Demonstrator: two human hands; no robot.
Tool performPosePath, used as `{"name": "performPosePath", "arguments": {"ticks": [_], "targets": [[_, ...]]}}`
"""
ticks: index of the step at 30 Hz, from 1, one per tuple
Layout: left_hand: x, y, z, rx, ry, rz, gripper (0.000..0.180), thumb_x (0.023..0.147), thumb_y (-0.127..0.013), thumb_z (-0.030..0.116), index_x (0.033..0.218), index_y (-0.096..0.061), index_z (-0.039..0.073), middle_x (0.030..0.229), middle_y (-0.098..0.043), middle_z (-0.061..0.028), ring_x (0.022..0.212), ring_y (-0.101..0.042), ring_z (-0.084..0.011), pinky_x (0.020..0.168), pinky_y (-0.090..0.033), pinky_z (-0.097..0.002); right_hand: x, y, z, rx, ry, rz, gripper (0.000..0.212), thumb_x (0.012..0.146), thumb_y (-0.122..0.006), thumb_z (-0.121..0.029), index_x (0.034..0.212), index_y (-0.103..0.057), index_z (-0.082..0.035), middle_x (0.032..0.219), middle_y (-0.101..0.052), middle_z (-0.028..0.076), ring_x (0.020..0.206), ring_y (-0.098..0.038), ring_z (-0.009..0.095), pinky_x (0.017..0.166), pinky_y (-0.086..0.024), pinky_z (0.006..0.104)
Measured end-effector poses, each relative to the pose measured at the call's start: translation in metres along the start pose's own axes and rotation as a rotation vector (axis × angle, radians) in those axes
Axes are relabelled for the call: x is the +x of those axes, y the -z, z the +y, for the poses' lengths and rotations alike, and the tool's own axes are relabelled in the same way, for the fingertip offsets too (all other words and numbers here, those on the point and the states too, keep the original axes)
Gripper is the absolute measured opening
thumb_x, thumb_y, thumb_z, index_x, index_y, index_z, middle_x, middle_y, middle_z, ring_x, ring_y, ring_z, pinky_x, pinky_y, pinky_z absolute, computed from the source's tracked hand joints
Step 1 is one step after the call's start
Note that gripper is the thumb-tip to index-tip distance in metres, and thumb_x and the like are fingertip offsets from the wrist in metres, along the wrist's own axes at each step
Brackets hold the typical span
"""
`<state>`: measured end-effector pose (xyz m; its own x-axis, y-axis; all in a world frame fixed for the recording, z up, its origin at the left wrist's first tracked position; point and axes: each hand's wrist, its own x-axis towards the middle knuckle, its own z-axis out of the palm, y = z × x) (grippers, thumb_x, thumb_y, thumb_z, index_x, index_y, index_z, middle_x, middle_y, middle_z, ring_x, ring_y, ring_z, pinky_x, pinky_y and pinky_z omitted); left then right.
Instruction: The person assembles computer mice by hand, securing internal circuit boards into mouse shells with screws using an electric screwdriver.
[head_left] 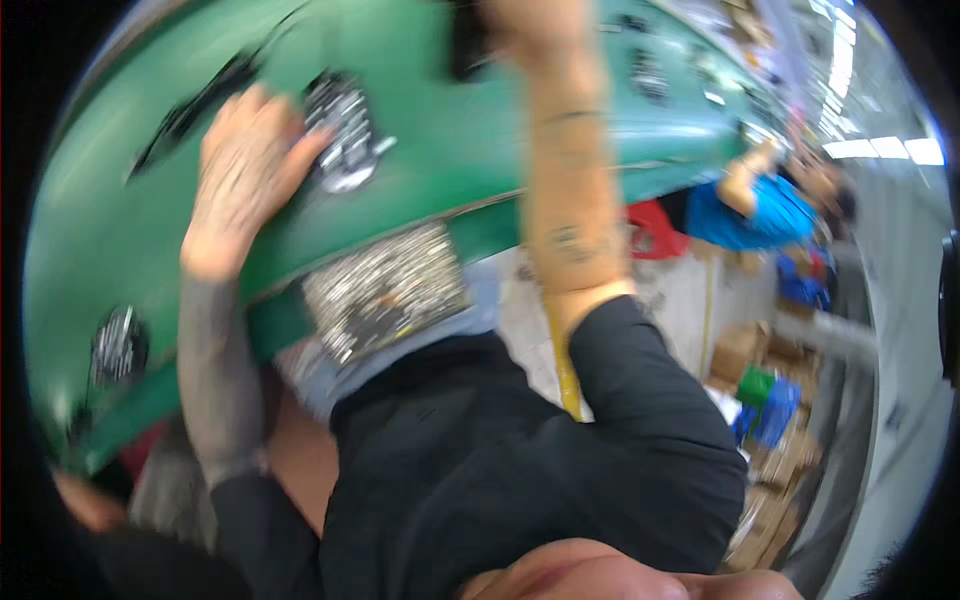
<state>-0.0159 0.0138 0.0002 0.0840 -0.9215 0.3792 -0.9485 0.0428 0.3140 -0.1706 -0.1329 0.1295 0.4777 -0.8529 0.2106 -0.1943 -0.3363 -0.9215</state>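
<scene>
My left hand [245, 165] rests on the green work table [420, 150], fingers forward and thumb spread out to the side. That thumb reaches the edge of a dark, silvery oval device [343, 130] whose details are blurred. Beyond the fingers lies a long black tool-like object with a cord [195, 110]. My right hand [540, 30] is stretched far forward, smeared by motion and cut off by the upper edge. A blurred black object [466, 40] is at its fingers and appears gripped; its kind is not visible.
A tray of many small shiny metal pieces [385, 285] sits at my lap by the table edge. Another dark device [120, 345] lies at the left, more parts [648, 75] farther right. A person in blue [760, 210] works at the right; cardboard boxes [770, 470] stand on the floor.
</scene>
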Motion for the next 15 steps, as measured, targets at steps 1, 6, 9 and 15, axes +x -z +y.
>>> {"name": "performPosePath", "arguments": {"ticks": [1, 6, 9, 15], "targets": [[0.007, 0.003, 0.009, -0.023, 0.000, 0.009, 0.033, 0.083, -0.074, 0.035, 0.077, -0.059, 0.006, 0.083, -0.053, -0.0099, 0.084, -0.054, -0.0299, 0.074, -0.043, -0.0420, 0.005, 0.027, 0.006, -0.055, 0.026, -0.156, 0.049, 0.093, -0.065, -0.046, 0.111, -0.053, -0.002, 0.070, -0.054, 0.001, 0.057, -0.053, 0.009, 0.055, -0.047, 0.0285], [-0.001, 0.004, 0.002, 0.104, 0.090, -0.012, 0.038, 0.082, -0.072, 0.043, 0.077, -0.059, 0.007, 0.086, -0.053, -0.0077, 0.088, -0.054, -0.0275, 0.078, -0.043, -0.0429, -0.018, 0.010, 0.107, -0.823, 0.161, -0.124, 0.057, 0.090, -0.063, -0.033, 0.133, -0.043, -0.002, 0.086, -0.065, 0.026, 0.075, -0.062, 0.049, 0.076, -0.053, 0.0491], [-0.002, -0.005, 0.005, -0.027, 0.061, 0.028, 0.038, 0.082, -0.072, 0.043, 0.079, -0.060, 0.008, 0.087, -0.054, -0.0083, 0.088, -0.054, -0.0280, 0.078, -0.043, -0.0429, -0.032, 0.010, 0.127, -1.003, 0.675, 0.001, 0.048, 0.092, -0.062, -0.034, 0.126, -0.049, -0.003, 0.077, -0.063, 0.018, 0.066, -0.063, 0.039, 0.071, -0.054, 0.0451], [-0.001, -0.018, 0.007, -0.218, -0.014, 0.112, 0.037, 0.081, -0.071, 0.043, 0.081, -0.061, 0.008, 0.088, -0.055, -0.0097, 0.089, -0.055, -0.0289, 0.078, -0.044, -0.0429, -0.066, 0.011, 0.092, -0.512, 0.251, -0.629, 0.026, 0.080, -0.078, -0.023, 0.099, -0.071, -0.007, 0.084, -0.071, 0.010, 0.075, -0.069, 0.021, 0.069, -0.055, 0.0328]]}}
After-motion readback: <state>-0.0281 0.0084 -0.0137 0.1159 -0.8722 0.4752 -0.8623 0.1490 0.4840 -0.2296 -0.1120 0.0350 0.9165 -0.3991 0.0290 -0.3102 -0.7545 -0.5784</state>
